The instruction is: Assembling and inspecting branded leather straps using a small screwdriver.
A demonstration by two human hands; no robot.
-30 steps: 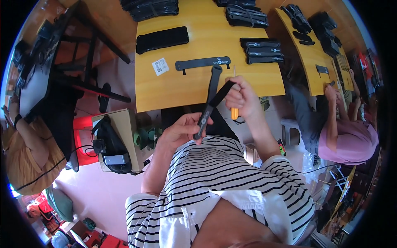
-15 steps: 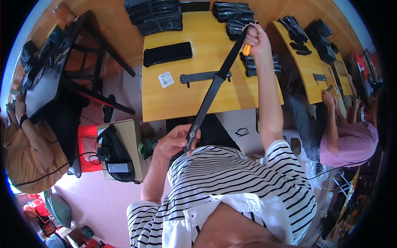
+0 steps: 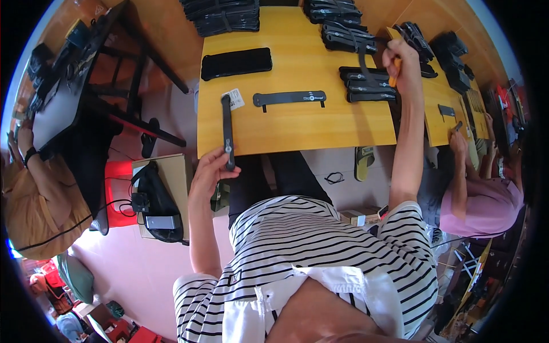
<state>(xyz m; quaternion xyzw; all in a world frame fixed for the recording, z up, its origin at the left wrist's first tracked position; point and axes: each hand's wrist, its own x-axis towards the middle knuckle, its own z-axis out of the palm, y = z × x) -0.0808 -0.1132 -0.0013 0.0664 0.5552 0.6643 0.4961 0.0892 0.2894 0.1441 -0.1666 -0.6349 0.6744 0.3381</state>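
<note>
My left hand (image 3: 209,171) is at the near left edge of the yellow table, its fingers closed on the lower end of a dark grey strap (image 3: 227,128) that stands up over the tabletop. Over the right side, my right hand (image 3: 405,62) is closed round a tool with an orange handle (image 3: 394,74); the tool's working end cannot be made out. A dark band (image 3: 363,60) hangs from near that hand, blurred. Between my hands a flat grey strap (image 3: 291,98) lies across two short dark marks on the tabletop. A white label sheet (image 3: 235,96) is partly behind the held strap.
A black folded cloth-like pad (image 3: 237,63) lies at the table's left. Bundled black straps (image 3: 369,86) line the right edge, and a tall stack (image 3: 223,17) stands at the back. People work at a dark table (image 3: 68,108) on the left and another yellow table (image 3: 437,134) on the right.
The long strap stretched between my hands is no longer taut across. My left hand has moved left and up with the grey strap; my right hand has moved right and slightly down.
</note>
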